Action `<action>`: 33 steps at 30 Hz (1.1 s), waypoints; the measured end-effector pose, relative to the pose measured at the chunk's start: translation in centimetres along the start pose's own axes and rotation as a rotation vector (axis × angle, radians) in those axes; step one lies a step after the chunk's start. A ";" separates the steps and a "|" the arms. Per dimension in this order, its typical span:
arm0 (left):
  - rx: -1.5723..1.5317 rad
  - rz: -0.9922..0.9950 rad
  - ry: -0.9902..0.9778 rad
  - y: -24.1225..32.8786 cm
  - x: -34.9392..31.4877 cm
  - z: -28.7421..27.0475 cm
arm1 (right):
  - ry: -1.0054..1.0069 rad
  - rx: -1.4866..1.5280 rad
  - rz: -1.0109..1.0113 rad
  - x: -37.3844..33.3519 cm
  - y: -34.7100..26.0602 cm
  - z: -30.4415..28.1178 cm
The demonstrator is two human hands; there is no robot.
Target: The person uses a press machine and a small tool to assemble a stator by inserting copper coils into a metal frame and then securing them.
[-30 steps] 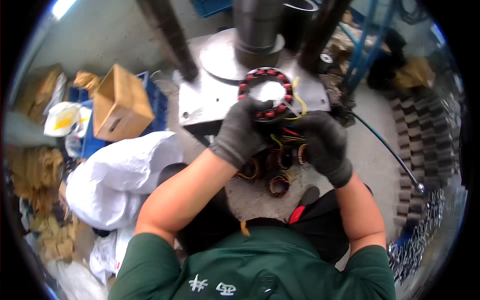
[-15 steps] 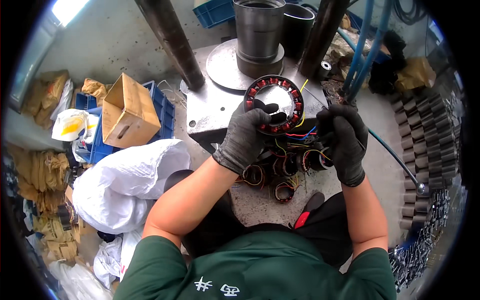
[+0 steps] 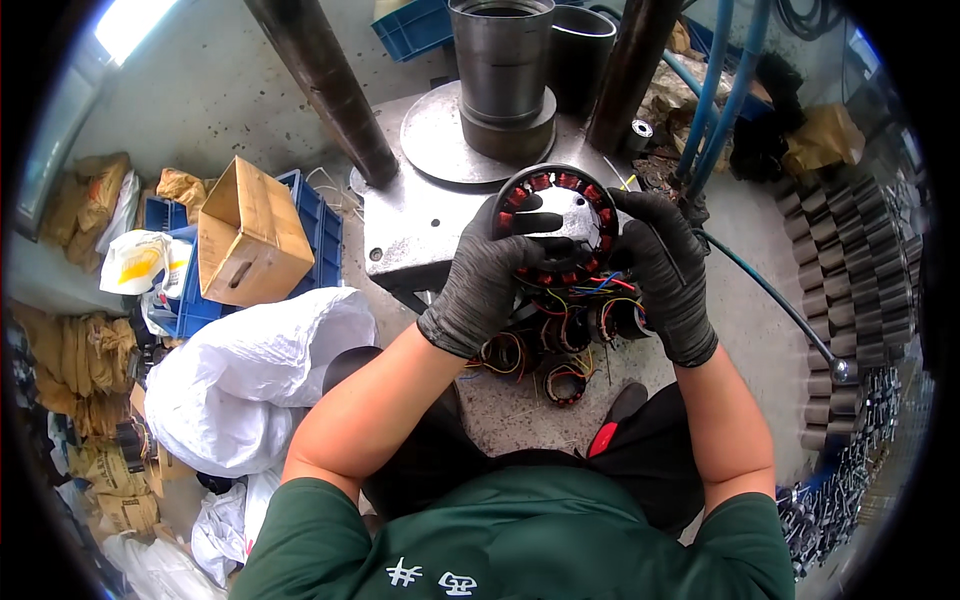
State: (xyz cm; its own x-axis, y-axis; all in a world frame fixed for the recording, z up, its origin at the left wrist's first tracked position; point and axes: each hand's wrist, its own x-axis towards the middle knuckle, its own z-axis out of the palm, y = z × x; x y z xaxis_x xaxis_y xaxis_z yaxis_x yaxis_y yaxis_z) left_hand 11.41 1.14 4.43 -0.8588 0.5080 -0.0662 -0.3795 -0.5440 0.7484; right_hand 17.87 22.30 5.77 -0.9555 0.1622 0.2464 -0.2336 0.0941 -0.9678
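Note:
A ring-shaped motor stator (image 3: 568,180) with red copper coils and a black rim is held up in front of the press base. My left hand (image 3: 474,285), in a dark grey glove, grips its left side, with fingers through the opening. My right hand (image 3: 668,280), gloved alike, closes on the right rim at the fingertips. A thin dark rod (image 3: 668,255) lies along that hand; how it is held is unclear. Coloured lead wires (image 3: 605,288) show below the ring. Several more wound stators (image 3: 567,384) lie on the floor beneath my hands.
The metal press base (image 3: 410,225) carries a round plate (image 3: 425,135) and a steel cylinder (image 3: 503,60) between two columns (image 3: 325,90). A cardboard box (image 3: 255,240), blue crates (image 3: 322,225) and a white sack (image 3: 240,390) stand left. Stacked metal cylinders (image 3: 845,270) and a ball-ended lever (image 3: 844,372) are right.
My right hand has moved left and up to the ring's right rim. The stator has turned and shifted slightly lower in view. My left hand keeps its hold.

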 end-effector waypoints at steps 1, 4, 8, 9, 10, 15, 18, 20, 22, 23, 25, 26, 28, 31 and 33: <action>0.054 0.023 -0.026 0.1 0.0 0.2 | -0.001 0.001 0.000 0.0 0.1 0.0; 0.109 0.048 -0.082 0.3 -0.3 0.6 | -0.033 -0.068 -0.024 -0.2 0.6 0.0; 0.006 -0.035 -0.063 -0.6 -0.1 -0.1 | 0.002 -0.040 -0.040 -0.2 1.4 0.1; 0.003 -0.034 -0.062 -0.6 -0.1 0.0 | 0.010 -0.035 -0.029 -0.3 1.5 0.0; -0.024 -0.049 -0.079 -0.5 0.0 0.1 | 0.008 -0.038 -0.028 -0.3 1.4 0.1; -0.095 -0.099 -0.079 -0.1 0.1 -0.2 | 0.001 -0.011 -0.088 -0.3 1.3 0.4; -0.054 -0.018 -0.132 0.1 0.2 -0.1 | 0.007 0.022 -0.093 -0.2 1.2 0.8; -0.052 -0.038 -0.106 0.1 0.1 0.0 | 0.022 -0.014 -0.122 -0.1 1.0 1.1; -0.091 -0.018 -0.109 -0.1 0.4 0.0 | 0.039 -0.049 -0.148 0.3 1.1 1.0; -0.079 -0.025 -0.131 -0.1 0.3 0.0 | 0.040 -0.127 -0.190 0.5 1.2 0.7; -0.045 -0.057 -0.137 -0.1 0.3 -0.1 | 0.060 -0.158 -0.179 0.6 1.5 0.6; -0.013 -0.078 -0.147 -0.2 0.3 -0.2 | 0.065 -0.159 -0.172 0.8 1.4 0.8; 0.013 -0.132 -0.162 -0.9 0.4 -0.6 | 0.081 -0.099 -0.190 1.3 1.1 1.1; 0.066 -0.159 -0.209 -1.3 0.5 0.3 | 0.065 -0.183 -0.314 2.3 1.0 0.6; 0.067 -0.151 -0.213 -1.4 0.3 0.6 | 0.019 -0.318 -0.397 2.9 1.0 0.0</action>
State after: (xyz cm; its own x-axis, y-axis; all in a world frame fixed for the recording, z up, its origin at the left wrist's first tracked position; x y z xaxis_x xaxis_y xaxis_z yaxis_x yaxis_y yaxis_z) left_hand 11.88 2.47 3.81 -0.6997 0.7129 -0.0459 -0.4685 -0.4095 0.7828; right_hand 14.86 22.90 5.53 -0.8001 0.0712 0.5957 -0.5085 0.4464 -0.7363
